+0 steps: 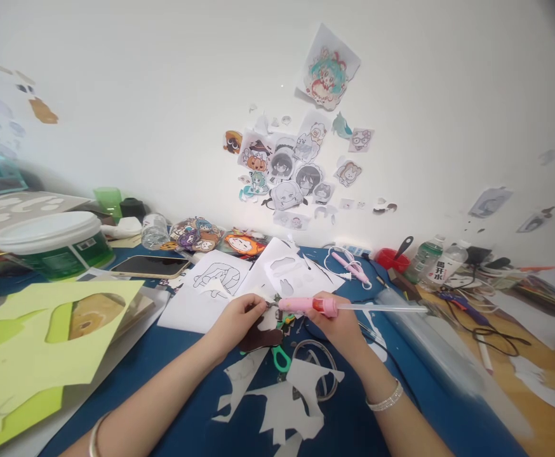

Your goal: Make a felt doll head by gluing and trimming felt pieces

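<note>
In the middle of the desk, my right hand [337,324] is wrapped round a pink hot glue gun [306,306]. A long clear glue stick [382,308] sticks out of its back, to the right, and its nozzle points left. My left hand [245,317] pinches a small dark piece [270,304] close to the nozzle; its exact kind is too small to tell. Below the left fingers lies a dark brown cut-out shape [261,340]. Green-handled scissors [282,359] lie just under the hands, their blades hidden among scraps.
White paper scraps [277,406] lie in front, beside a ring of tape [327,381]. Drawn sheets [187,304] and a phone [150,266] are behind left, near a white-lidded tub [49,231]. Yellow-green card [25,362] covers the left. Bottles [427,257] and cables stand right.
</note>
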Tool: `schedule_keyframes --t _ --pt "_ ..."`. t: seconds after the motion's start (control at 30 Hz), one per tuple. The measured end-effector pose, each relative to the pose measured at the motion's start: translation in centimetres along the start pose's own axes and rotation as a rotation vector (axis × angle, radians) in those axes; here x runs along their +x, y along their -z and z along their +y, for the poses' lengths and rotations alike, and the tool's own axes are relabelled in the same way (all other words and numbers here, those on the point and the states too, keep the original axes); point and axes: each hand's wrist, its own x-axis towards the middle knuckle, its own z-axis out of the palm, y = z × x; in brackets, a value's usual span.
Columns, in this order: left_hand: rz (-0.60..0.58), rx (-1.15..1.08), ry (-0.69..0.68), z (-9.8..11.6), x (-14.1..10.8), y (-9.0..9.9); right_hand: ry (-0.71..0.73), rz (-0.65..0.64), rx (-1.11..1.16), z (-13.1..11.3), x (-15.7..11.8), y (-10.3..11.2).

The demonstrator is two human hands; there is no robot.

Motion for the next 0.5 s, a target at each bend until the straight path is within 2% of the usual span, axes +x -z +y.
schedule_keyframes --t 0.17,0.33,0.5 --pt "0.004 -0.007 0.003 0.08 -0.03 -0.04 0.063 0.011 -0.116 0.07 -0.09 0.25" --pt "0.01 -0.018 0.014 0.21 -0.13 0.0 0.065 0.034 -0.055 0.34 -0.08 0.38" --pt "0.021 -0.03 0.018 0.41 -0.35 0.04 0.046 0.004 -0.014 0.35 0.02 0.47"
